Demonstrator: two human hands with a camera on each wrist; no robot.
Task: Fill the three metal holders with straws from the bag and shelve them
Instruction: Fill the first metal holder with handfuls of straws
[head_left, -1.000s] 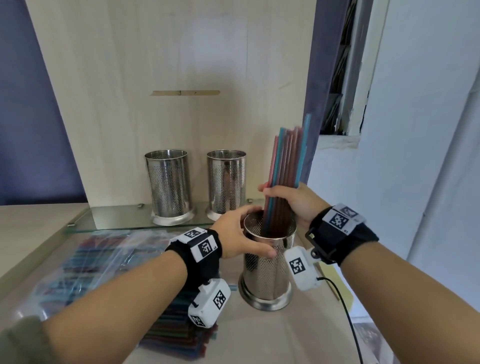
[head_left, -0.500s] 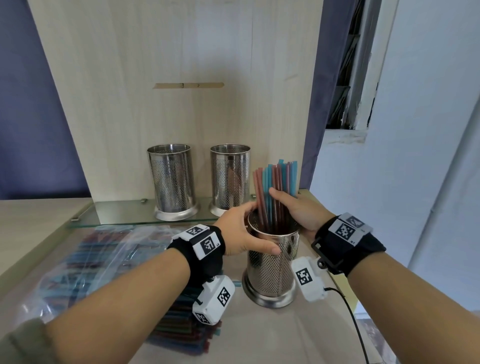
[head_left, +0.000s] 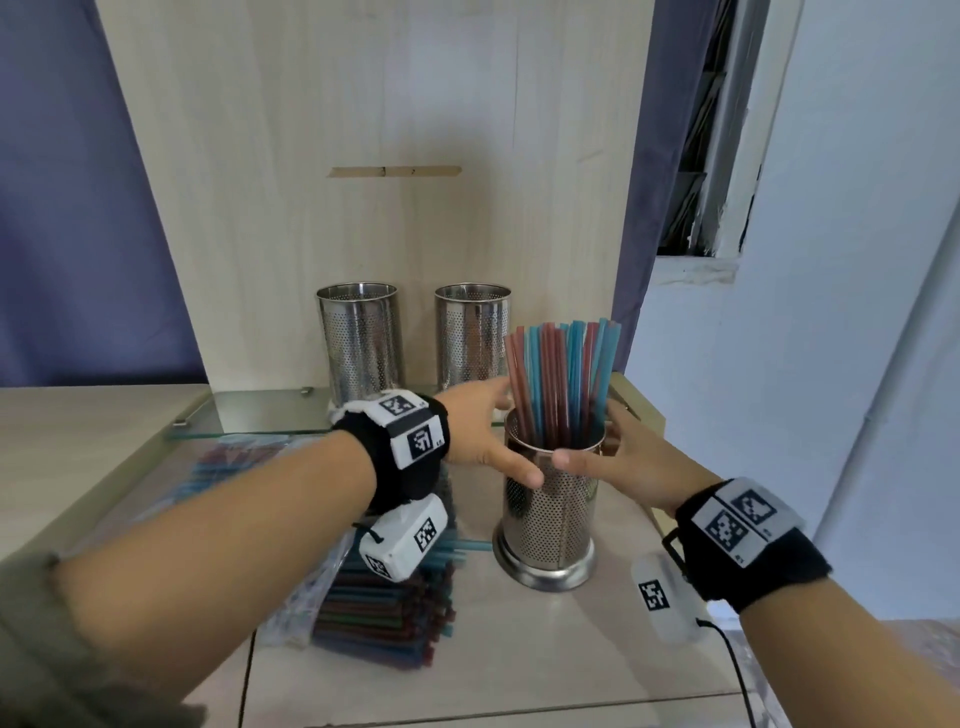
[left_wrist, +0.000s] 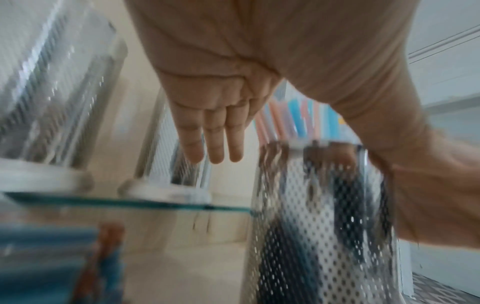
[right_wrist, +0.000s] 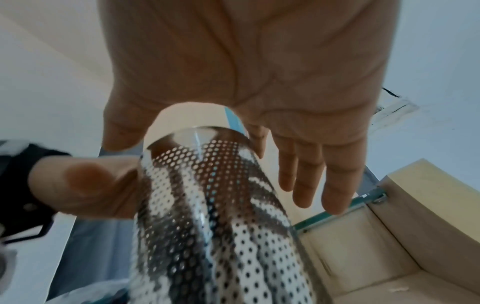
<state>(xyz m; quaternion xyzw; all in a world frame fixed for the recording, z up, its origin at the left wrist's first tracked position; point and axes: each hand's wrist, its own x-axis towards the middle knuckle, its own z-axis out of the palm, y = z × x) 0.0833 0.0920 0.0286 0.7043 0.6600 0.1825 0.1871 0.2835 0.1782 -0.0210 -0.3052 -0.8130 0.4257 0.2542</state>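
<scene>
A perforated metal holder stands on the counter with red and blue straws upright in it. My left hand is at its left rim, thumb on the front wall, fingers straight and clear of the metal. My right hand flanks the right rim with its thumb near the front and its fingers straight past the holder. Two empty holders stand on the glass shelf. The plastic bag of straws lies left of the filled holder.
A wooden back panel rises behind the shelf. The counter's right edge and a low wooden ledge are just past my right hand. A thin cable trails from my right wrist.
My right hand has let go of the straw bundle, which now stands fully in the holder, and has dropped beside the rim. My left hand's fingers have straightened off the holder.
</scene>
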